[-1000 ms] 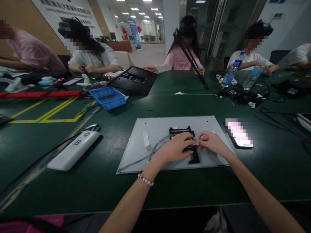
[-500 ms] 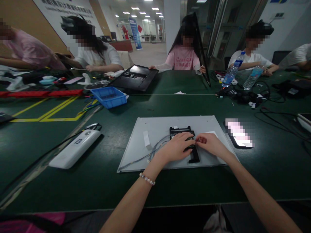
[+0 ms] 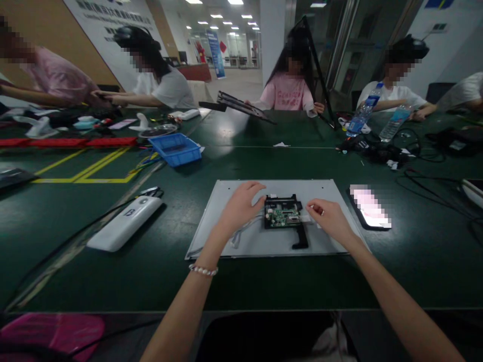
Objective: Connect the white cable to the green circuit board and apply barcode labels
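Observation:
A green circuit board sits in a black plastic bracket on a flat grey-white panel. My left hand hovers over the panel at the bracket's left edge, its thumb and fingers apart and holding nothing. Grey cables run across the panel beneath that hand. To the right of the bracket, my right hand is closed in a pinch. A pale, translucent strip shows by its fingertips; whether they grip it I cannot make out.
On the green table lie a white power bank at left and a lit phone at right. Farther back are a blue tray, two water bottles and dark cables. Across the table a person holds dark panels.
My left hand has lifted off the board and moved left, uncovering it. My right hand has drawn slightly right. The person opposite has tilted a dark panel up.

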The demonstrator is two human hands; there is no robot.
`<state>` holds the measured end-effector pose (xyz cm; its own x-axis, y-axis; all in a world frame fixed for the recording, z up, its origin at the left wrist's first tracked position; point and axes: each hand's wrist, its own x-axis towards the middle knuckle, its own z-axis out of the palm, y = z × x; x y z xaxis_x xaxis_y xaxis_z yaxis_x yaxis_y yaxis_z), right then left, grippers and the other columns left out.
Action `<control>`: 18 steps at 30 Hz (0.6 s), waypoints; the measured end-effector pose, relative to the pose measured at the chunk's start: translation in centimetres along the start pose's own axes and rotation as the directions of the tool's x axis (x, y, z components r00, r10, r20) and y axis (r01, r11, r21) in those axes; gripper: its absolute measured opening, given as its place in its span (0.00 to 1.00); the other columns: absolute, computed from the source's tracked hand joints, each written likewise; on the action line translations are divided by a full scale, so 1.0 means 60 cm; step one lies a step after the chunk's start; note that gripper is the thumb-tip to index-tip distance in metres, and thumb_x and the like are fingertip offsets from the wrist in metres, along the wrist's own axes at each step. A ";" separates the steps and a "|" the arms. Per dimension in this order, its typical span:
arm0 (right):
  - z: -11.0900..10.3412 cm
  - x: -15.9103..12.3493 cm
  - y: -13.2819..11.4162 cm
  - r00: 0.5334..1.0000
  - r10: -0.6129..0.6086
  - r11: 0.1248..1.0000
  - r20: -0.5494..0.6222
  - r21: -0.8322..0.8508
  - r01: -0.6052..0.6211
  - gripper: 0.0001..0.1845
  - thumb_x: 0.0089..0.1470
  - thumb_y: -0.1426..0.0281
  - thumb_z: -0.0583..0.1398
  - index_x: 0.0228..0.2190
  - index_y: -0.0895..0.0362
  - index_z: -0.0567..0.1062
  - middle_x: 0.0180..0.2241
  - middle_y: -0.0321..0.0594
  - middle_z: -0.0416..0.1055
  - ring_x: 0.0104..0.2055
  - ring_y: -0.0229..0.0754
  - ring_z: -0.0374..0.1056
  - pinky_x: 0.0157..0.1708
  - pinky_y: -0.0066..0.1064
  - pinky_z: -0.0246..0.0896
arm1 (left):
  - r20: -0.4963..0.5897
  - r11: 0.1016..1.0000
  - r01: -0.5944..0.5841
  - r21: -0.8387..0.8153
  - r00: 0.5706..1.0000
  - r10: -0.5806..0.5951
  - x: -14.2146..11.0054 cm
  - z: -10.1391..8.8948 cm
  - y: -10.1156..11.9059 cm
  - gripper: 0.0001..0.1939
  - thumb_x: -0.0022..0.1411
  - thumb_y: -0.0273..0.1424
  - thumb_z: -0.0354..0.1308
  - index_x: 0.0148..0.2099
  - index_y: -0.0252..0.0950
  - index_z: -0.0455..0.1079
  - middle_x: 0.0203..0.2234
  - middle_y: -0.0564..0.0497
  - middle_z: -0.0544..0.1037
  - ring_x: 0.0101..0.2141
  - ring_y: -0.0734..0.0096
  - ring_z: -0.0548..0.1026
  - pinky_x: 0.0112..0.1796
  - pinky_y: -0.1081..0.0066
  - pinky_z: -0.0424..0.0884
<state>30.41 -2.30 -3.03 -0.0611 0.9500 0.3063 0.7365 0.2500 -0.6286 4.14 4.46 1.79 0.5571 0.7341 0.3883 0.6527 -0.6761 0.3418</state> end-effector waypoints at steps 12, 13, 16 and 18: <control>0.002 -0.006 -0.008 0.997 -0.068 0.993 0.022 -0.094 0.069 0.08 0.54 0.69 0.54 0.30 0.55 0.73 0.25 0.35 0.70 0.27 0.38 0.65 0.31 0.28 0.55 | 0.048 0.922 0.387 -0.019 0.921 -0.386 -0.086 -0.002 -0.157 0.20 0.53 0.30 0.55 0.49 0.35 0.68 0.40 0.47 0.69 0.30 0.74 0.71 0.39 0.70 0.68; 0.003 -0.007 -0.008 0.997 -0.070 0.992 0.025 -0.100 0.072 0.08 0.54 0.69 0.53 0.30 0.55 0.73 0.25 0.35 0.70 0.26 0.38 0.65 0.30 0.28 0.55 | 0.049 0.921 0.388 -0.020 0.921 -0.387 -0.086 0.001 -0.158 0.18 0.53 0.29 0.55 0.48 0.36 0.69 0.39 0.48 0.70 0.29 0.74 0.71 0.38 0.70 0.68; 0.002 -0.007 -0.009 0.997 -0.080 0.991 0.022 -0.108 0.082 0.09 0.54 0.69 0.53 0.30 0.55 0.73 0.25 0.35 0.71 0.26 0.38 0.65 0.30 0.28 0.55 | 0.019 0.919 0.393 -0.034 0.919 -0.393 -0.086 0.003 -0.156 0.13 0.54 0.29 0.53 0.42 0.37 0.72 0.33 0.49 0.73 0.29 0.72 0.71 0.36 0.70 0.67; 0.002 -0.007 -0.011 0.996 -0.090 0.990 0.007 -0.105 0.090 0.09 0.55 0.69 0.53 0.30 0.55 0.73 0.26 0.36 0.71 0.27 0.39 0.66 0.31 0.29 0.56 | -0.024 0.903 0.425 -0.068 0.904 -0.427 -0.085 -0.002 -0.150 0.10 0.53 0.30 0.53 0.38 0.37 0.73 0.30 0.50 0.75 0.29 0.71 0.72 0.35 0.70 0.67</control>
<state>29.86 -2.86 -2.85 -0.1320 0.9250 0.3564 0.7946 0.3137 -0.5199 -4.67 6.81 -3.15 0.2122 0.9508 0.2256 0.7909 -0.3026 0.5318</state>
